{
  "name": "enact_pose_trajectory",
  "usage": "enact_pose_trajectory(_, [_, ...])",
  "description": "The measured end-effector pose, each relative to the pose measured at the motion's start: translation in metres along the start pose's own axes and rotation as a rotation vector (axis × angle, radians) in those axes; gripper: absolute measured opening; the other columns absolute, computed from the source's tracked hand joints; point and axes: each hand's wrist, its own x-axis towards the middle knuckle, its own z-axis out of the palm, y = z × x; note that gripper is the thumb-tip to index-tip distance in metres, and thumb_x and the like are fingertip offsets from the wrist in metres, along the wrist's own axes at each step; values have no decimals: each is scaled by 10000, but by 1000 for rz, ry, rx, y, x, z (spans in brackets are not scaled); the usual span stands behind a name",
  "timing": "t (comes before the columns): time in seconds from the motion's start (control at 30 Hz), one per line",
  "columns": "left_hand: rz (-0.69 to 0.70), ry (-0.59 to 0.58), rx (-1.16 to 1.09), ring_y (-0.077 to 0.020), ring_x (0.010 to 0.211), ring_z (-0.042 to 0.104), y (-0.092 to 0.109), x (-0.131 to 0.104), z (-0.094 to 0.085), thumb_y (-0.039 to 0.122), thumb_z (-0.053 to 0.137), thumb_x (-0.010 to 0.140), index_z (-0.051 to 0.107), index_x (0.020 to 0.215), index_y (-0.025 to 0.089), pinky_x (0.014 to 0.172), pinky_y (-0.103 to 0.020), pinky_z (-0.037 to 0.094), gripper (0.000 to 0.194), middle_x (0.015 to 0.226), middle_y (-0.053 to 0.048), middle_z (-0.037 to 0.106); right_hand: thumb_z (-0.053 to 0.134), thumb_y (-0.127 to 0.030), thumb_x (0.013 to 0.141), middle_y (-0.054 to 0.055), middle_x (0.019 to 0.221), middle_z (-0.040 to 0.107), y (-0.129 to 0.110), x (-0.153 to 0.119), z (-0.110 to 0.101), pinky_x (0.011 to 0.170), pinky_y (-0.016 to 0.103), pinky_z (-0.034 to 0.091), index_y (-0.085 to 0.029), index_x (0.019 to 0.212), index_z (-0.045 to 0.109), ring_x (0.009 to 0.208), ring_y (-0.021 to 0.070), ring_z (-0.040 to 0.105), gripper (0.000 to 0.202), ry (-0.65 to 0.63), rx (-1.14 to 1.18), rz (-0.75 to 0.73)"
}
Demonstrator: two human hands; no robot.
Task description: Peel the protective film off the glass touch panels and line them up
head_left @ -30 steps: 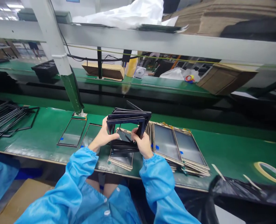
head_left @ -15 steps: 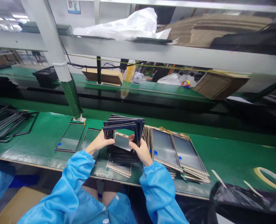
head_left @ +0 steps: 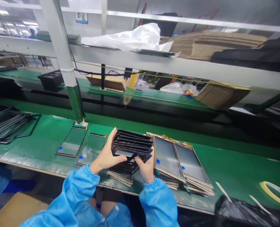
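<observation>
A stack of thin black rectangular frames [head_left: 132, 143] lies nearly flat between my hands, just above a low pile of panels [head_left: 121, 175] at the bench's front edge. My left hand [head_left: 108, 154] grips the stack's left side with the thumb across the front. My right hand [head_left: 146, 165] holds its lower right corner from below. Both arms wear blue sleeves.
Right of my hands lie two fanned piles of tan-edged grey panels [head_left: 181, 162]. Two framed panels [head_left: 82, 146] rest flat on the green bench [head_left: 236, 157] to the left, with loose black frames [head_left: 5, 121] further left. A tape roll [head_left: 276, 192] and black bag [head_left: 244, 212] sit at right.
The stack of frames has tipped from upright to nearly flat and come down toward the bench. Both hands stayed on it throughout.
</observation>
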Motion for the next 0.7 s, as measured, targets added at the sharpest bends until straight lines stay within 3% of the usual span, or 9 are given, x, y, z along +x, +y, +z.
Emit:
enact_pose_trajectory(0.1, [31,-24,-23,-300,1385,290,4,0,1,361,819,629,87,1489,259,1080,-380,361,1134,1538,-141,217,767,-344,642,127,1259,549,-5,-2,0,927,404,479,-181,1310,447,1082,263,573,758,-39,15,-60])
enact_pose_trajectory(0.23, [11,113,10,-277,1250,469,-5,-4,7,368,802,652,198,1462,237,1011,-367,429,1019,1392,-136,435,747,-350,689,122,1005,665,2,-9,4,824,405,533,-145,1160,562,916,264,645,546,19,9,-25])
enact_pose_trajectory(0.37, [47,186,12,-236,1067,573,-12,-7,10,368,815,634,240,1442,226,911,-337,482,1001,1220,-105,545,742,-338,699,115,1039,655,5,-13,5,917,427,493,-161,1110,590,985,267,625,472,104,-16,-120])
enact_pose_trajectory(0.47, [76,191,8,-231,1078,565,-12,-5,8,352,823,628,248,1437,239,917,-327,475,999,1219,-101,543,723,-349,724,123,1096,637,4,-12,6,946,434,474,-166,1130,583,1028,272,610,467,112,-26,-164])
enact_pose_trajectory(0.6, [42,145,-16,-267,1203,506,-22,-5,8,380,804,653,192,1454,256,991,-378,438,1015,1335,-141,472,713,-420,735,143,1118,622,14,-12,5,917,436,488,-152,1197,537,1040,286,600,562,48,-14,-102])
enact_pose_trajectory(0.7, [159,106,33,-302,1319,390,-31,-5,3,440,791,655,81,1474,314,1065,-454,362,1091,1456,-155,330,699,-454,744,149,1080,630,25,-16,2,895,439,492,-139,1203,526,1055,294,586,583,-19,-31,-52])
